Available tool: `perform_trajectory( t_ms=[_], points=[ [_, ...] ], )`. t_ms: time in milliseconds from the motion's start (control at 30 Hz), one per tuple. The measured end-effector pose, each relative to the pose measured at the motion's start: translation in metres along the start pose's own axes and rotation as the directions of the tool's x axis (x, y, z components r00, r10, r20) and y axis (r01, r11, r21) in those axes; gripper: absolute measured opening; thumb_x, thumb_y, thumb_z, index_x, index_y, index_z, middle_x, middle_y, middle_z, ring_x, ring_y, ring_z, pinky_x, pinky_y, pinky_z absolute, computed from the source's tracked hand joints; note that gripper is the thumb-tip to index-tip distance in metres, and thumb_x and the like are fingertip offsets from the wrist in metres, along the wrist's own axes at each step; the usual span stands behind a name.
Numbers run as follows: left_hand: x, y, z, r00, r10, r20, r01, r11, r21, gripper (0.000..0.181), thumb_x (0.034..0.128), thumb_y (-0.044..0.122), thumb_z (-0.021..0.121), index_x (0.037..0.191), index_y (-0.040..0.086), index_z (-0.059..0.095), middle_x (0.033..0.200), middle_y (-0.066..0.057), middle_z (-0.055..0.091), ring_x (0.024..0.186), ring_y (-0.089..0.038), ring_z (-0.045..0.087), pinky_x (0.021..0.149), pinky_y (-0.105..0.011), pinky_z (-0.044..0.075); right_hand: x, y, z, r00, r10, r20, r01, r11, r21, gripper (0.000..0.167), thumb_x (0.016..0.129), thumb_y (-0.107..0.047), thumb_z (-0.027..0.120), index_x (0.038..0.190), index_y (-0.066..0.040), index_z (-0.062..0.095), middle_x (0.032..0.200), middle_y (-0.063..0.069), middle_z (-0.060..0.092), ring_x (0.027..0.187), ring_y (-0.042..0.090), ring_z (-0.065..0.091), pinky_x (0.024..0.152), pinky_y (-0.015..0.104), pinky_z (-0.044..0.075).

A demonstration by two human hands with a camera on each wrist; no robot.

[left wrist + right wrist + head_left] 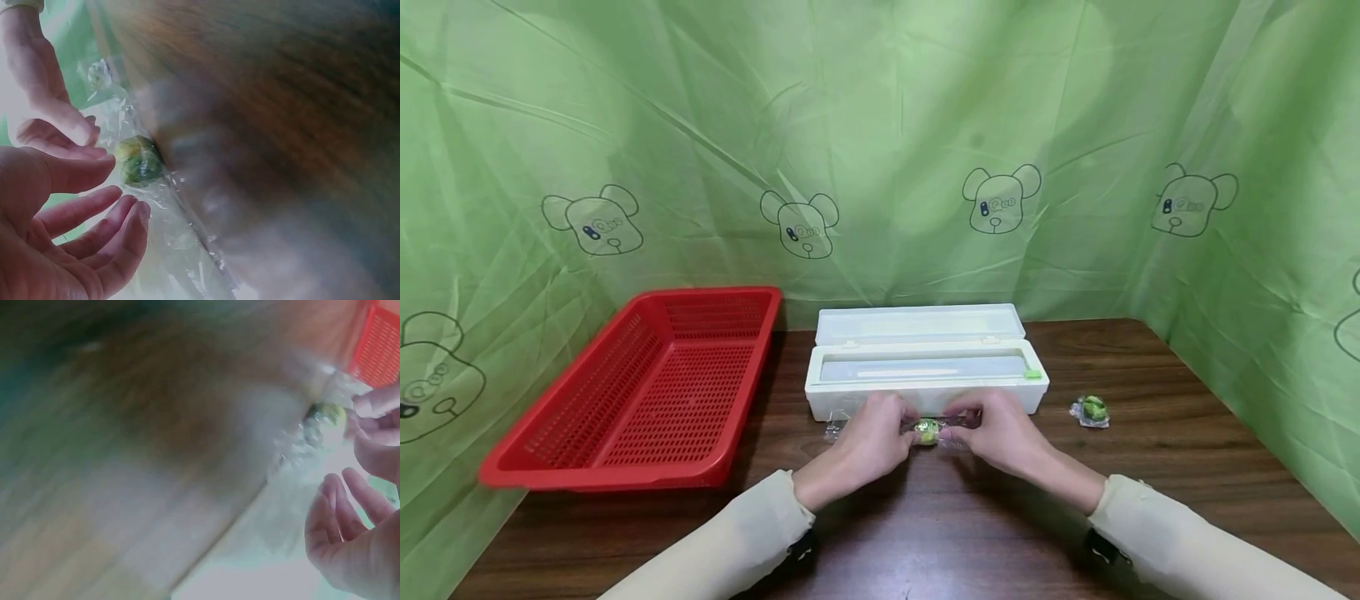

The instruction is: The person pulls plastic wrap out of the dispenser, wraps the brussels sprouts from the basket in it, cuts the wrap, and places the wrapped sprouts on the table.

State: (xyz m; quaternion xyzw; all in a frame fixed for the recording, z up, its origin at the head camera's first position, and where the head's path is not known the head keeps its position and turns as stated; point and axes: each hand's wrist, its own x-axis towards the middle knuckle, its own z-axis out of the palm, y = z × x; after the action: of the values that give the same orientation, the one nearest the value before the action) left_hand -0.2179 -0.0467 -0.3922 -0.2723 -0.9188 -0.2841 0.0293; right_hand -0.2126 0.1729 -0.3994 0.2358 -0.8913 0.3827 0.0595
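Note:
A small round green vegetable, like a Brussels sprout [927, 432], sits on clear cling film [181, 250] in front of a white film dispenser [917, 400]. My left hand [874, 433] is at its left side, fingers bent loosely, with a gap between thumb and fingertips in the left wrist view. On the other side is my right hand [1003, 433], its thumb and fingers likewise apart in the right wrist view. Both hands' fingertips are close to the sprout; whether they touch it or the film is hard to tell.
The dispenser's clear lid [917, 325] stands open, and a green slider [1032, 374] is at its right end. To the right lies another green sprout in film [1093, 410]. A red basket [730, 450] stands on the left of the wooden table [925, 533]. Green cloth [880, 125] hangs behind.

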Motion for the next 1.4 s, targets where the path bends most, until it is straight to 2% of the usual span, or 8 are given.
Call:
perform_trajectory(
  t_ms=[267, 500, 700, 867, 1000, 1100, 1167, 1400],
  points=[
    [0.007, 0.012, -0.012, 0.998, 0.044, 0.041, -0.040, 0.995, -0.092, 0.019, 0.0926, 0.003, 0.079, 0.112, -0.001, 0.079, 0.105, -0.012, 0.078, 0.089, -0.015, 0.073, 0.081, -0.028, 0.059, -0.013, 0.007, -0.047, 0.984, 0.095, -0.148, -0.103, 0.993, -0.048, 0.024, 0.083, -0.019, 0.091, 0.103, -0.008, 0.083, 0.084, -0.005, 0.074, 0.072, 0.016, 0.065, 0.061, 0.028, 0.054],
    [0.037, 0.027, -0.022, 0.988, 0.118, 0.103, -0.103, 0.984, -0.147, 0.024, 0.0948, 0.005, 0.078, 0.117, -0.003, 0.076, 0.099, -0.010, 0.078, 0.079, -0.008, 0.069, 0.071, -0.018, 0.055, -0.017, 0.034, -0.088, 0.953, 0.186, -0.241, -0.194, 0.981, -0.008, 0.036, 0.085, -0.024, 0.091, 0.113, -0.006, 0.080, 0.093, 0.007, 0.070, 0.078, 0.018, 0.059, 0.061, 0.027, 0.049],
    [0.079, 0.042, -0.019, 0.966, 0.201, 0.166, -0.184, 0.977, -0.111, 0.025, 0.0966, 0.010, 0.077, 0.121, 0.004, 0.077, 0.095, -0.002, 0.074, 0.071, -0.005, 0.064, 0.071, -0.020, 0.053, -0.016, 0.057, -0.098, 0.946, 0.278, -0.168, -0.263, 0.959, 0.106, 0.048, 0.087, -0.027, 0.089, 0.126, -0.002, 0.075, 0.110, 0.019, 0.068, 0.064, 0.012, 0.056, 0.051, 0.030, 0.049],
    [0.121, 0.055, -0.014, 0.930, 0.300, 0.213, -0.297, 0.954, -0.047, 0.027, 0.0985, 0.011, 0.075, 0.125, 0.010, 0.078, 0.107, -0.006, 0.075, 0.075, -0.008, 0.062, 0.080, -0.022, 0.048, -0.016, 0.067, -0.100, 0.933, 0.346, -0.101, -0.323, 0.926, 0.196, 0.054, 0.089, -0.028, 0.088, 0.135, -0.004, 0.071, 0.123, 0.022, 0.065, 0.062, 0.011, 0.054, 0.048, 0.029, 0.047],
    [0.147, 0.064, -0.006, 0.899, 0.343, 0.271, -0.345, 0.938, -0.042, 0.027, 0.0990, 0.012, 0.074, 0.125, 0.012, 0.078, 0.105, -0.002, 0.074, 0.084, -0.009, 0.062, 0.084, -0.021, 0.046, -0.017, 0.070, -0.100, 0.922, 0.380, -0.071, -0.353, 0.903, 0.243, 0.056, 0.089, -0.029, 0.088, 0.137, -0.006, 0.070, 0.095, 0.013, 0.064, 0.052, 0.007, 0.044, 0.043, 0.026, 0.039],
    [0.163, 0.070, 0.001, 0.876, 0.371, 0.308, -0.375, 0.926, -0.049, 0.024, 0.0994, 0.014, 0.074, 0.122, 0.014, 0.080, 0.100, 0.004, 0.073, 0.090, -0.007, 0.061, 0.082, -0.019, 0.045, -0.016, 0.072, -0.099, 0.915, 0.399, -0.058, -0.369, 0.885, 0.283, 0.058, 0.089, -0.028, 0.088, 0.138, -0.003, 0.068, 0.071, -0.001, 0.050, 0.046, 0.004, 0.035, 0.041, 0.024, 0.033],
    [0.170, 0.073, 0.005, 0.866, 0.383, 0.322, -0.386, 0.921, -0.057, 0.021, 0.0992, 0.014, 0.075, 0.119, 0.015, 0.082, 0.098, 0.006, 0.074, 0.091, -0.006, 0.060, 0.082, -0.017, 0.045, -0.015, 0.073, -0.098, 0.913, 0.404, -0.057, -0.371, 0.879, 0.299, 0.059, 0.089, -0.027, 0.088, 0.137, 0.001, 0.067, 0.066, -0.007, 0.046, 0.048, 0.004, 0.035, 0.043, 0.023, 0.032],
    [0.184, 0.079, 0.011, 0.865, 0.377, 0.331, -0.374, 0.924, -0.075, 0.013, 0.0941, 0.012, 0.081, 0.106, 0.015, 0.085, 0.098, 0.008, 0.077, 0.091, -0.006, 0.061, 0.082, -0.018, 0.045, -0.014, 0.076, -0.097, 0.895, 0.443, -0.046, -0.406, 0.854, 0.325, 0.069, 0.087, -0.028, 0.089, 0.144, 0.002, 0.061, 0.067, -0.007, 0.048, 0.050, 0.004, 0.034, 0.043, 0.023, 0.031]
  ],
)
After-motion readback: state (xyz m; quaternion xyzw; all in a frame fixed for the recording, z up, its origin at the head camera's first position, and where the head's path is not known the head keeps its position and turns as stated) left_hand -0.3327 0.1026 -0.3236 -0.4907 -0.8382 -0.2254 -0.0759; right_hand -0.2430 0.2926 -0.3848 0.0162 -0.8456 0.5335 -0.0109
